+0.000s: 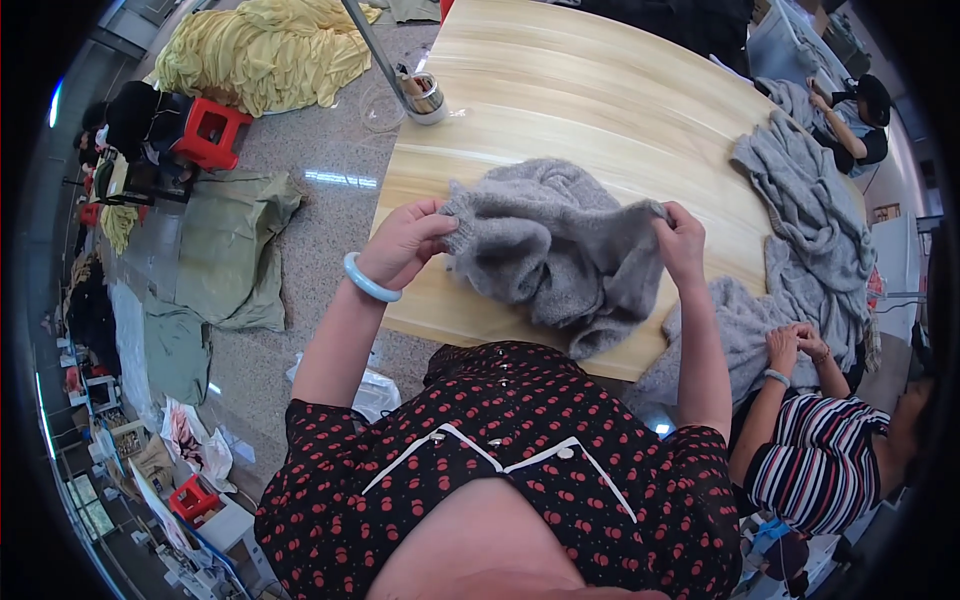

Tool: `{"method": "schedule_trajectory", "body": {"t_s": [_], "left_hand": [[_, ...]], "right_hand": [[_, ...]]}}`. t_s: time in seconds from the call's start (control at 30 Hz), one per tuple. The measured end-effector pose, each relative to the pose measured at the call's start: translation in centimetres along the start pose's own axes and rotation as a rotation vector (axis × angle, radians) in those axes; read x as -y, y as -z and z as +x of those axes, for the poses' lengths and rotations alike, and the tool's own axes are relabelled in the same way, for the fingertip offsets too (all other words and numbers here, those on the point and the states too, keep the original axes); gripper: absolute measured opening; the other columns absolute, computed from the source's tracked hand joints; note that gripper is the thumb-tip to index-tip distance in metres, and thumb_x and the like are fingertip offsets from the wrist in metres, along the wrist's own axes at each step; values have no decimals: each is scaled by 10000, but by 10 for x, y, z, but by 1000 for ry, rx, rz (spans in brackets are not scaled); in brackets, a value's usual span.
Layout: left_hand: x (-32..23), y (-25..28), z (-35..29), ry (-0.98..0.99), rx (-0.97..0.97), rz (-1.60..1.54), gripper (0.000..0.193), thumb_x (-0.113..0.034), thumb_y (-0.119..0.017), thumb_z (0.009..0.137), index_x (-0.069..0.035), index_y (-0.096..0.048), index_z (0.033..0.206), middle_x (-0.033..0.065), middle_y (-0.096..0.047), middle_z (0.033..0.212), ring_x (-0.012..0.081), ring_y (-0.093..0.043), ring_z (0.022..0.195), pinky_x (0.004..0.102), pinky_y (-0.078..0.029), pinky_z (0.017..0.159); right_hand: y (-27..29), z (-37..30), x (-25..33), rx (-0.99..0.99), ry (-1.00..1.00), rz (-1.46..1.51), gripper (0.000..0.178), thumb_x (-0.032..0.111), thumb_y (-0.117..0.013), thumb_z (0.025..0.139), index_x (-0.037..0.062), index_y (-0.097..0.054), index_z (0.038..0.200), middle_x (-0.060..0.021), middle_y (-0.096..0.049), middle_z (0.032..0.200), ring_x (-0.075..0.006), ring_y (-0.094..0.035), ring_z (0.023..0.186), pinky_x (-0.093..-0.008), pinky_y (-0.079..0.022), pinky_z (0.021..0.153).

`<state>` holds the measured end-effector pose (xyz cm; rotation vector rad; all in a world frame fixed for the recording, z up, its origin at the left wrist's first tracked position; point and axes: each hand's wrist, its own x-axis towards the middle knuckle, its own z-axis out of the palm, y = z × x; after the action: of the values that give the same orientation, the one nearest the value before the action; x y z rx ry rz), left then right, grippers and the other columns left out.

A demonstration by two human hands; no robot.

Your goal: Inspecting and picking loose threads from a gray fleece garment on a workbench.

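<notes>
A fuzzy grey knitted garment (560, 240) stretches between my two hands over the near part of the wooden table (560, 110). My left hand (408, 243) pinches its ribbed edge at the left; a pale blue bangle sits on that wrist. At the right, my right hand (680, 240) grips another edge of it between thumb and fingers. The middle of the garment sags in folds, and its lower part bunches up on the tabletop near my body. Its full shape is hidden by the folds.
More grey knitwear (815, 210) lies along the table's right side, where a co-worker in a striped top (820, 460) handles a piece. Another person sits at the far right. A can of tools (424, 95) stands at the far left corner by a metal pole. Yellow fabric (265, 55) is heaped on the floor.
</notes>
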<state>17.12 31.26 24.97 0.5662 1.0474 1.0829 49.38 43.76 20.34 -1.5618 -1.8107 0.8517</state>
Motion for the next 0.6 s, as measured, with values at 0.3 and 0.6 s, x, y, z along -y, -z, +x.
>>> {"method": "schedule_trajectory", "body": {"t_s": [0.3, 0.6], "left_hand": [[-15, -38, 14, -47, 152, -121, 190, -56, -547, 795, 1, -545, 976, 44, -598, 898, 105, -574, 793, 235, -468, 717], [24, -34, 41, -83, 31, -163, 116, -86, -568, 807, -41, -571, 913, 15, -587, 840, 77, -546, 753, 217, -449, 671]], "right_hand": [[-5, -28, 98, 269, 208, 478, 136, -59, -523, 756, 18, -564, 861, 59, -510, 691, -4, -426, 604, -152, -347, 539], [-51, -28, 109, 387, 476, 348, 266, -110, -495, 669, 37, -579, 875, 13, -503, 730, -47, -429, 623, -186, -350, 554]]}}
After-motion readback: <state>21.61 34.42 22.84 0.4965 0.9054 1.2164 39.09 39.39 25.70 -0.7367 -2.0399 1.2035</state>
